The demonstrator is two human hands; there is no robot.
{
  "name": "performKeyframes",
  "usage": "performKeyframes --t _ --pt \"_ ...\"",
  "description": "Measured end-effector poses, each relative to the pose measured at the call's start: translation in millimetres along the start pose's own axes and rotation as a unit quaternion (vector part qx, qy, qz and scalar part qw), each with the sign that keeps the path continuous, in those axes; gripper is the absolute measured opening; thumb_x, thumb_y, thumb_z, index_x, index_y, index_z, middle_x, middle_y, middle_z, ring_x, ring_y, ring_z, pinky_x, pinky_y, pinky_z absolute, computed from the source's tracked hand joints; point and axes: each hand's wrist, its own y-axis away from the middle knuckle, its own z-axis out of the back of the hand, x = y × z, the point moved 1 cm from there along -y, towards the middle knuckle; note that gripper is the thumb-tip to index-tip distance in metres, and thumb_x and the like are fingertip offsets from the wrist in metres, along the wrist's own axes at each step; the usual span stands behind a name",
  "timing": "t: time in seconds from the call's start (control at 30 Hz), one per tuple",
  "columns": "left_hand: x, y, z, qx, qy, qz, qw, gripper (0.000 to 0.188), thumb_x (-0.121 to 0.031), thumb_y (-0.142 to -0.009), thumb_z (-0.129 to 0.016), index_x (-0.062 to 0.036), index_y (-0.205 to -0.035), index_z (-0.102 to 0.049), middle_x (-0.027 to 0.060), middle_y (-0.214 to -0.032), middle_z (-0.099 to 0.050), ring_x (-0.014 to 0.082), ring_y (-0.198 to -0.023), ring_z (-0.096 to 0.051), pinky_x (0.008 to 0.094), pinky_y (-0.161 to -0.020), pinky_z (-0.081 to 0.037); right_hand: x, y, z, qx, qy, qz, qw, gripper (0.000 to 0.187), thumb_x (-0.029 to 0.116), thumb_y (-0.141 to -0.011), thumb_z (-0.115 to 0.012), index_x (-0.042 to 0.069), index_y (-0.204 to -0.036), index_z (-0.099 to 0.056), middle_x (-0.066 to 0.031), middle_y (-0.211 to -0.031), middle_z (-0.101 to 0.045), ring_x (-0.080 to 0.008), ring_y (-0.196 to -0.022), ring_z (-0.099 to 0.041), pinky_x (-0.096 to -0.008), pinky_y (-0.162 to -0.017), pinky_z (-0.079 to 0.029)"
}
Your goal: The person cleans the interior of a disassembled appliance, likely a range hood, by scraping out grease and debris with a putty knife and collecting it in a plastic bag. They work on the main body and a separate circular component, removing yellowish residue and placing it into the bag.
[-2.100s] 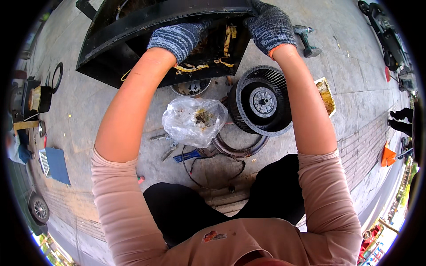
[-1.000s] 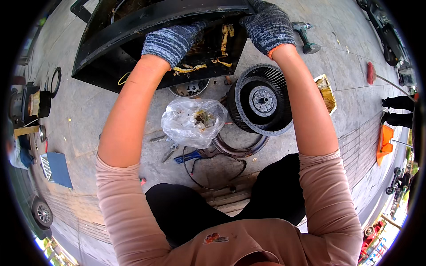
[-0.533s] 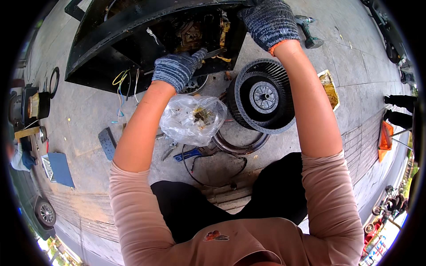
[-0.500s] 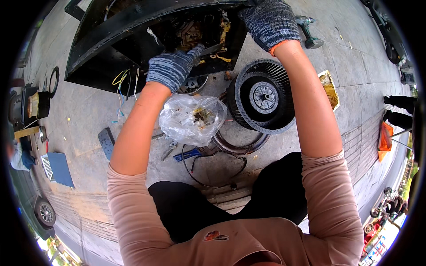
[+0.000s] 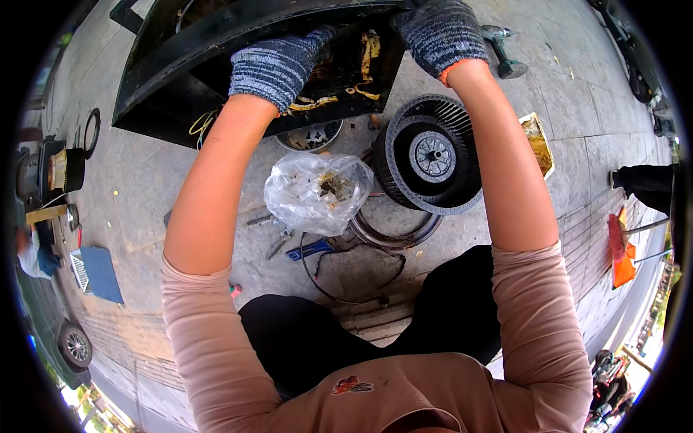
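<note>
I have both hands at a black metal housing (image 5: 170,94), directly around and beneath the fingers, its open side facing the person. The left hand (image 5: 267,68), in a blue-grey knitted glove, reaches into that opening; its fingers point away and rightward into shadow, and I cannot tell how far they are open or whether they hold anything. The right hand (image 5: 444,40), gloved alike with an orange cuff, touches the housing's far right corner; its fingers bend toward the edge, but the tips are hidden, so I cannot tell how tightly they close. Between the two sets of fingers, slightly nearer the person, yellow residue (image 5: 370,54) streaks the inside. Just right of the right fingers I see a cordless drill (image 5: 501,52) on the concrete floor (image 5: 130,187). Nearer the person than those fingers lies a finned blower wheel (image 5: 434,155), hub showing, and beyond the right forearm a shallow tray (image 5: 538,148) smeared yellow. Nearer the person than the left fingers are a metal bowl (image 5: 292,142), partly hidden by the housing, then a clear plastic bag (image 5: 303,195) of dirty scraps and a blue-handled tool (image 5: 309,250)
</note>
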Motion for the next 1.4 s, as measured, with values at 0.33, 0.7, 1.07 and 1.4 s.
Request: performKeyframes --t 0.33,0.7,1.07,1.4 --pt "-3 -8 5 0.029 0.012 -0.039 0.999 0.04 -0.028 -0.101 -0.04 -0.0255 -0.141 -0.049 0.0083 -0.144 -0.05 0.0326 -0.126 -0.052 0.0411 -0.109 -0.04 8 1 6 0.011 -0.013 -0.019 1.0 0.027 0.016 -0.085 -0.053 0.006 -0.106 -0.068 -0.0236 -0.098 -0.067 -0.0413 -0.095 -0.063 -0.0457 -0.082 -0.051" --pt "-33 -8 -19 0.129 0.015 -0.042 0.991 0.049 -0.016 -0.1 -0.035 -0.0285 -0.146 -0.041 0.0113 -0.149 -0.044 0.0315 -0.123 -0.057 0.0468 -0.1 -0.048 3 3 5 0.002 -0.013 -0.008 1.0 0.032 0.015 -0.084 -0.054 0.004 -0.11 -0.068 -0.024 -0.104 -0.067 -0.0398 -0.1 -0.063 -0.0438 -0.087 -0.051" --pt "-54 16 -49 0.225 0.06 -0.026 0.972 0.041 -0.026 -0.102 -0.035 -0.0179 -0.139 -0.049 0.0137 -0.123 -0.065 0.0334 -0.107 -0.066 0.0506 -0.081 -0.054 11 1 8 0.022 -0.003 -0.044 0.999 0.03 0.019 -0.086 -0.053 0.008 -0.109 -0.068 -0.0234 -0.102 -0.067 -0.0411 -0.098 -0.063 -0.0471 -0.086 -0.051" --pt "-51 93 -39 0.408 0.009 -0.084 0.909 0.046 -0.017 -0.101 -0.036 -0.0252 -0.145 -0.045 0.0165 -0.129 -0.061 0.0348 -0.108 -0.065 0.0455 -0.087 -0.053 9 4 10 0.072 0.051 -0.086 0.992 0.031 0.018 -0.087 -0.05 0.005 -0.108 -0.068 -0.026 -0.101 -0.067 -0.0409 -0.098 -0.064 -0.0476 -0.086 -0.051"
